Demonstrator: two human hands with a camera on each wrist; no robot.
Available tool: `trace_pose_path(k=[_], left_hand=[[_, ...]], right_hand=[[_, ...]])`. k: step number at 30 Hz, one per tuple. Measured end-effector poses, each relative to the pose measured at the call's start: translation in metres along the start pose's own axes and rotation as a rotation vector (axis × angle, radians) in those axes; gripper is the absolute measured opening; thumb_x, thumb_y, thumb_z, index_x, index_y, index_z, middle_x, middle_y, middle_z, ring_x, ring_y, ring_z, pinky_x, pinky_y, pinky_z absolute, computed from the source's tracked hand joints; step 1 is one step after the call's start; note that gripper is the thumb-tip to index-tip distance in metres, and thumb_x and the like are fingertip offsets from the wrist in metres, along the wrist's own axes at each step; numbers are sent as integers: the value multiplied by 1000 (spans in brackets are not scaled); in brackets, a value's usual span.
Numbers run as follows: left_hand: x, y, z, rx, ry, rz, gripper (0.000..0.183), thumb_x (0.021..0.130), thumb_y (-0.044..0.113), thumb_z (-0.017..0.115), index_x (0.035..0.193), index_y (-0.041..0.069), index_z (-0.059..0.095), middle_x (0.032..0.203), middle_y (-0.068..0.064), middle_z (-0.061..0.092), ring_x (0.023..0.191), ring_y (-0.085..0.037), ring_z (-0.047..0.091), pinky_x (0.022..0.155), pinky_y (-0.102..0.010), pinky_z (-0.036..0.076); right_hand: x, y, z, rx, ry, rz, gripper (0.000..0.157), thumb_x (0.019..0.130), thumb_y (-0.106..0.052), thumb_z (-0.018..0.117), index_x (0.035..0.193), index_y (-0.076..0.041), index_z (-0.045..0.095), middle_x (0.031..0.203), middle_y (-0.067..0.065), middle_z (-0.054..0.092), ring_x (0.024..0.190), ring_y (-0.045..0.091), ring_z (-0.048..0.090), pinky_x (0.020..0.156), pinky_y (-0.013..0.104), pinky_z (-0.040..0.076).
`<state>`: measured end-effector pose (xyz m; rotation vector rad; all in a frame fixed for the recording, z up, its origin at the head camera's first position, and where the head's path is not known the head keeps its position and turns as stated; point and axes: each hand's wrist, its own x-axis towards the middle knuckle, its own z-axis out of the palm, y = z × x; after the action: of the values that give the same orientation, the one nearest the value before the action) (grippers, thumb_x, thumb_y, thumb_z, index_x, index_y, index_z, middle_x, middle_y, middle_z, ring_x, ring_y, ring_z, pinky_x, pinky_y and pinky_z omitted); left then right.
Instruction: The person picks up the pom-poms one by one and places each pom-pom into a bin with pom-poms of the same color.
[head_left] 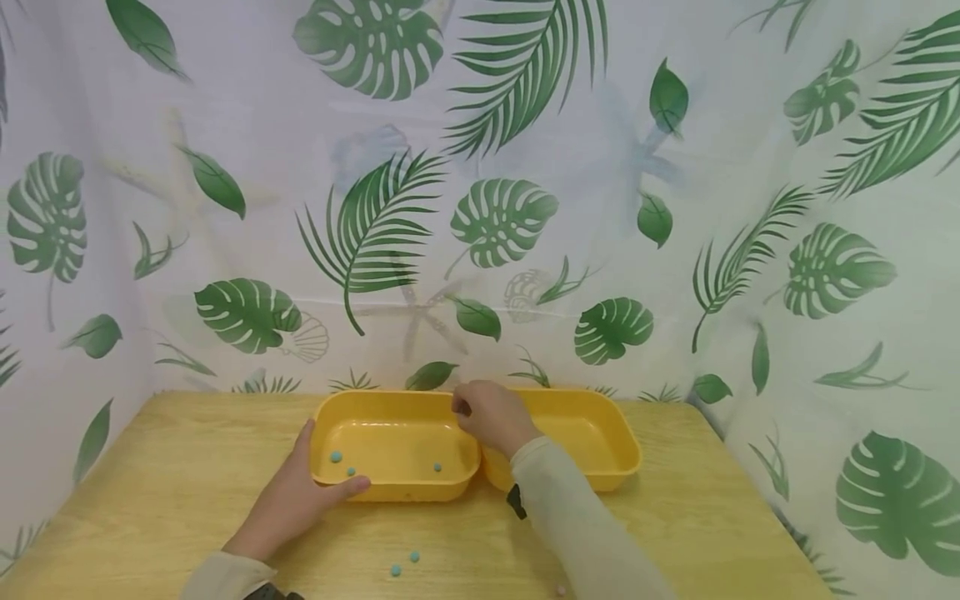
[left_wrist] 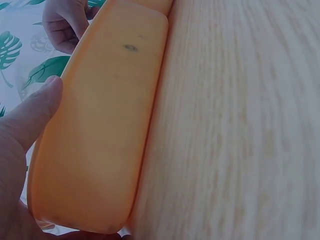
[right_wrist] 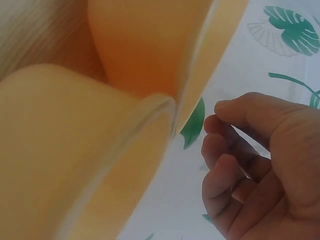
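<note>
My left hand (head_left: 294,498) holds the left end of a yellow plastic tray (head_left: 390,492). Its thumb lies over the front rim and its fingers reach round the end wall, also visible in the left wrist view. Three small blue-green bead-like pieces (head_left: 336,457) lie inside this tray. Above the spot where this tray meets a second yellow tray (head_left: 626,462), my right hand (head_left: 497,414) hovers with bent fingers. In the right wrist view, its thumb and index fingertips (right_wrist: 220,107) come together, apart from the rims; nothing shows between them.
Two blue-green pieces (head_left: 396,570) lie on the wood-grain table (head_left: 225,442) in front of the left tray. A pale pinkish piece (head_left: 561,590) sits near the front edge, beside the right sleeve. Behind the trays hangs a leaf-patterned cloth (head_left: 525,350).
</note>
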<state>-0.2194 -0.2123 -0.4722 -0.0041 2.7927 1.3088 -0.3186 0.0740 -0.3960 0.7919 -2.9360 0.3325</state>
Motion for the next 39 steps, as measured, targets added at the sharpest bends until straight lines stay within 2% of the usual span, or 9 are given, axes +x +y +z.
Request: trace_pose_path(k=[12,15,20,24,30,34,39], left_hand=[[3,-2,3,14,4,5,135,82,68,76,163,0,-8,167,-33,15,150,-52,25,118,-66,28],[4,-2,3,11,3,4,135,83,69,76,164,1,-9,167,-32,14,150,-52,25,118,-66,28],[4,-3,4,17,3,-4,136,82,69,76,164,1,-9,167,-32,13,150,-53,24,117,-67,28],[3,-3,3,24,5,-1,136,82,70,75,164,2,-10,168,-32,13,149,-53,26,117,-67,29],[1,0,1,29,10,1,135,83,69,75,164,3,-10,167,-32,15,148,-54,27,116,-68,30],[0,1,1,37,6,1,135,83,69,75,163,2,-10,166,-34,16,147,-55,28,115,-68,31],[0,0,2,41,1,-6,135,83,70,74,164,2,-10,167,-33,12,149,-54,25,116,-68,28]], right_hand=[[8,3,13,-71,-22,7,4,91,-11,76,91,-15,74,85,-3,68,78,15,59,76,33,55],[8,2,14,-83,-29,19,8,92,-12,75,100,-13,77,89,-2,71,80,15,61,77,33,57],[2,0,12,-62,17,19,20,92,-11,74,111,-9,78,92,1,73,81,16,64,78,34,58],[-15,-5,4,-3,80,20,15,93,-14,74,107,-11,78,91,-1,72,79,15,63,77,34,57],[-57,-12,-6,131,210,32,9,94,-17,74,101,-12,76,89,-4,70,75,12,60,71,28,55],[-84,-9,-9,228,252,49,8,93,-14,75,100,-12,75,88,-6,69,73,12,59,66,24,51],[-107,-4,-11,291,274,48,11,91,-11,77,102,-11,75,89,-7,71,72,14,61,66,23,50]])
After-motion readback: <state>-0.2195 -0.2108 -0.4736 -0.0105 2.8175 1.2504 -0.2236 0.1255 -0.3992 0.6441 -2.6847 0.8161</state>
